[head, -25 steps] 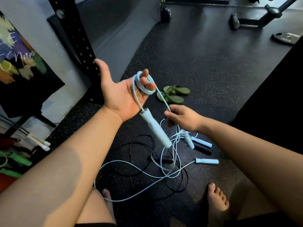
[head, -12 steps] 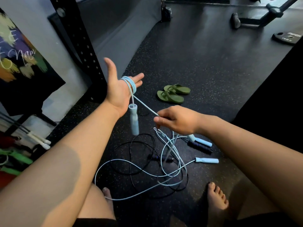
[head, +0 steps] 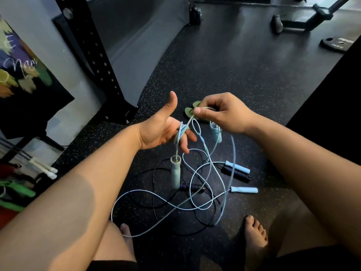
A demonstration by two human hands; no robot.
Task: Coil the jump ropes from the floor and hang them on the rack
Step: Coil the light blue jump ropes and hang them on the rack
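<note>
Left hand (head: 158, 132): palm up, thumb upright, fingers (head: 184, 145) straight and spread loosely, not clenched. The pale blue rope (head: 179, 134) is wound in several turns around those fingers; the coil hangs on them above the floor (head: 234, 75), at mid-frame. From the coil a short length drops to the handle (head: 175, 174), which dangles free. Its long axis is near vertical, with the metal cap end up toward the hand and the butt end pointing down at the floor. Right hand (head: 222, 112): level with the left thumb and just right of it, thumb and forefinger pinching the rope, other fingers curled. The strand runs taut on a diagonal from the coil up to that pinch. Below the pinch the slack falls in loose loops to the floor, where it lies in wide curves crossing a black rope (head: 153, 184). A second handle (head: 216, 133) sits under the right wrist, cap up, tilted down and to the right; cannot tell whether it hangs or which rope it belongs to. On the floor: two pale handles (head: 239, 168), lying roughly horizontal and pointing right, and dark handles (head: 235, 174) between them. Green sandals (head: 189, 111) are partly hidden behind the right hand. Rack upright (head: 93, 47) stands at far left. Bare foot (head: 256, 237) at the bottom edge.
</note>
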